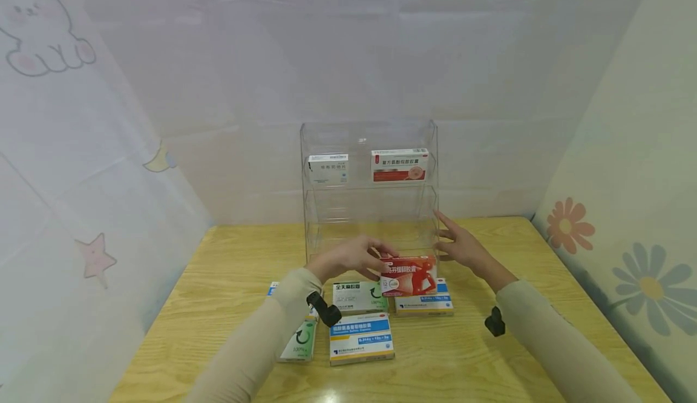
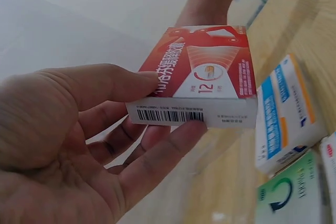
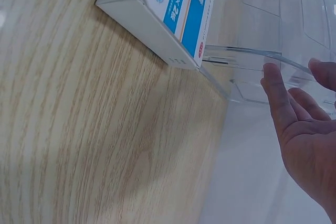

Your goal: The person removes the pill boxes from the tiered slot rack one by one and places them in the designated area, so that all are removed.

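My left hand (image 1: 354,256) pinches a red and white medicine box (image 1: 409,276) by its left end, thumb on the printed front and fingers along the barcode side in the left wrist view. The box is raised in front of the clear acrylic rack (image 1: 370,200), overlapping a blue and white medicine box (image 1: 425,304) behind it. At the rack's right side my right hand (image 1: 461,245) has its fingers extended, fingertips right at the clear side panel (image 3: 262,53). Nothing is gripped in that hand.
A white box (image 1: 328,170) and a red-and-white box (image 1: 400,167) stand on an upper tier of the rack. On the wooden table (image 1: 457,360) lie green boxes (image 1: 356,297) and another blue and white box (image 1: 361,341). A cloth backdrop surrounds the table.
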Demonstrator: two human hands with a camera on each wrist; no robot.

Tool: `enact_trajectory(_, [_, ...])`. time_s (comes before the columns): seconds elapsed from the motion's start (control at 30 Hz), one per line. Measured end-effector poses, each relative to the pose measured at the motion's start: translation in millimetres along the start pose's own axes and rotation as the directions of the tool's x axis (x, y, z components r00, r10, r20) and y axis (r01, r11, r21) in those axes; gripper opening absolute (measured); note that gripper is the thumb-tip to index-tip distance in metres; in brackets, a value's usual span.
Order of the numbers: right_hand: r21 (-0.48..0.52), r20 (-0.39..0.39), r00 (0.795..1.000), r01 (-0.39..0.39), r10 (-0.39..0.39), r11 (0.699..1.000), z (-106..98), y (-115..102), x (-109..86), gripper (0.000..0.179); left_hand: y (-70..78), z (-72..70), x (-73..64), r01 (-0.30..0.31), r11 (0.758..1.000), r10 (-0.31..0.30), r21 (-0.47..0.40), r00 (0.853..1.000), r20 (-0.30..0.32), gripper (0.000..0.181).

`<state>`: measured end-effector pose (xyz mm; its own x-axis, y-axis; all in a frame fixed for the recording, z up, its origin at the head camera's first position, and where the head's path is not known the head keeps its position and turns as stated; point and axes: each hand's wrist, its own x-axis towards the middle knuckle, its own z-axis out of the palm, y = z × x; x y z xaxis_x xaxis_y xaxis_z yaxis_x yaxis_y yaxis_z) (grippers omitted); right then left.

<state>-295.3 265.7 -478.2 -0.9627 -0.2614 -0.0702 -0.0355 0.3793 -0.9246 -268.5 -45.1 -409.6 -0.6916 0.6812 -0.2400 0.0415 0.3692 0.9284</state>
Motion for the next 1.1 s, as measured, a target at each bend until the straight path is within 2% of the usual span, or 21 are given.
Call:
enact_trajectory(0.27, [0.007, 0.005, 1.000, -0.001, 0.001, 1.000, -0.6, -3.6, -1.4, 0.085, -26.1, 24.4, 4.8, 0.009, 1.000, -0.009, -0.018, 1.000, 0.018, 0.031])
enact_trajectory(0.63, [-0.024, -0.014, 1.000, 0.014, -0.014, 1.000, 1.6, -2.1, -2.9, 0.086, -52.0, 59.5, 6.9, 0.060, 0.991, -0.052, -0.118, 0.996, 0.065, 0.028])
enact_trajectory(0.77, [-0.046, -0.021, 1.000, 0.002, -0.003, 0.999, 1.4, -1.9, -1.8, 0.086, -58.4, 67.9, 6.6, 0.074, 0.988, -0.061, -0.132, 0.994, 0.096, 0.027])
enact_trajectory(1.1, [-0.033, -0.015, 1.000, -0.003, 0.002, 0.999, 2.1, -1.6, -1.2, 0.085, -72.5, 80.6, 7.8, 0.075, 0.986, -0.049, -0.152, 0.984, 0.169, 0.029])
